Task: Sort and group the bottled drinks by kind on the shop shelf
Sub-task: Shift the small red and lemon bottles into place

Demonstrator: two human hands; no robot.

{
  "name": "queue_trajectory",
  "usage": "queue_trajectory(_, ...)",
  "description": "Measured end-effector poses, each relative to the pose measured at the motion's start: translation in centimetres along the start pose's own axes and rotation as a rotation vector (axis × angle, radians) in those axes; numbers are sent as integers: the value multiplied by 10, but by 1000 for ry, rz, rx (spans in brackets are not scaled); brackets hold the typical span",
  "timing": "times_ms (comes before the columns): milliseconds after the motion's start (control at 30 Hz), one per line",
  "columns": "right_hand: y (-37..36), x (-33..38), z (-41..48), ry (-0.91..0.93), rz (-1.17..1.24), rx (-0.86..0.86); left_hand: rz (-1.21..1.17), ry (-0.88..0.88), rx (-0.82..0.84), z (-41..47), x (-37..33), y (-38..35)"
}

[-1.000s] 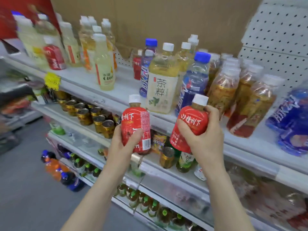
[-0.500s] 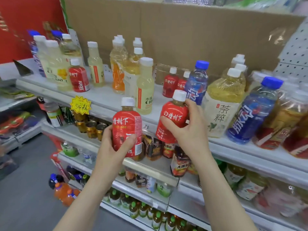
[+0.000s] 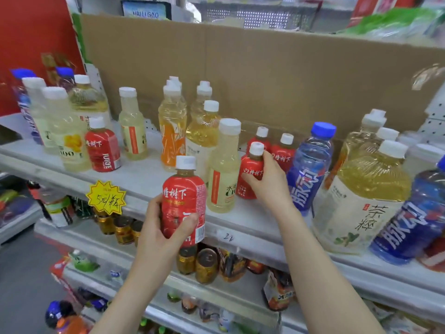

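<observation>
Red bottle [image 3: 250,175] now beside pale bottle [image 3: 222,174]

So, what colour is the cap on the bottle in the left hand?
The cap is white; head view.

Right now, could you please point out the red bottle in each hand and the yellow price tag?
Left-hand red bottle [image 3: 183,185]: head view, upper label.
Right-hand red bottle [image 3: 248,165]: head view, red shoulder.
Yellow price tag [image 3: 106,197]: head view, centre.

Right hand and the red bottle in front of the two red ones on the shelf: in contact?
Touching. Head view: the right hand has its fingers curled round the red bottle just below the cap, thumb across the label, no gap.
</observation>
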State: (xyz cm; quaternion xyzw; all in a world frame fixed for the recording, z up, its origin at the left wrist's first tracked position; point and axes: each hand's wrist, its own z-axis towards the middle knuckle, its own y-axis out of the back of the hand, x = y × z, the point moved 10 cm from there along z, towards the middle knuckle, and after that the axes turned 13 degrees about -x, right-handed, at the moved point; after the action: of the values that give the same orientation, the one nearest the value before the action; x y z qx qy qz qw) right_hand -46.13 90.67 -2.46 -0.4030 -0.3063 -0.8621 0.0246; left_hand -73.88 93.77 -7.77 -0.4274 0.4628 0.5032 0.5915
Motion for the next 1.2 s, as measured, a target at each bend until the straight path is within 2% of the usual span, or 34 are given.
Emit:
queue_trajectory(267,-13,-8,20,-123,-77,36,38,-12,111,25,1,-6)
queue_trajectory(333,16,6,6,-91,-64,-144,36,-11,151,26,2,-7)
queue_trajectory(400,56,39,-25,-18,83,-347,42,-33,196,21,0,-12)
queue_trajectory(433,66,56,-44,8,157,-349,43,-52,219,18,-4,-15)
queue_trajectory(567,40,102,-102,-3,234,14,43,-136,297,2,-19,-45)
queue_trajectory(667,42,88,-101,-74,125,-19,81,-179,378,-5,-27,-69)
queue_trajectory(733,60,77,-93,-114,115,-77,157,-284,400,-1,-38,-75)
queue_trajectory(833,91,59,-78,-133,41,-177,231,-462,264,19,-59,-65)
queue_trajectory(933,97,43,-62,-96,-129,-208,269,-581,93,42,-80,-61)
queue_trajectory(1067,61,27,-48,-31,-229,-166,402,-676,57,54,-85,-84)
queue_trajectory(1200,43,18,-35,-1,-310,-259,445,-714,7,54,-81,-88)
